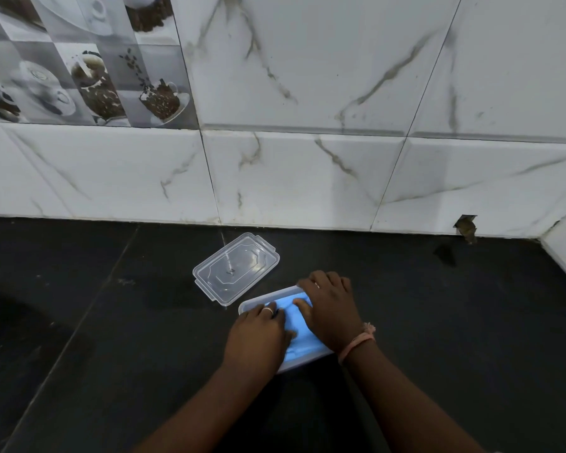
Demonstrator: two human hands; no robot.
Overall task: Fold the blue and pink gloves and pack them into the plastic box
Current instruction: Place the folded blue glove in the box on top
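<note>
Pressed blue gloves (299,335) flat into box (247,308) with both open hands, left (258,335) and right (329,308); best tucked below rim so lid (236,268) would seat.

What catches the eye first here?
The bright blue glove stands out, lying in a clear plastic box on the dark counter, with the left hand and right hand pressing on it. Just behind, toward the marble-tiled wall, lies the box's clear lid.
</note>
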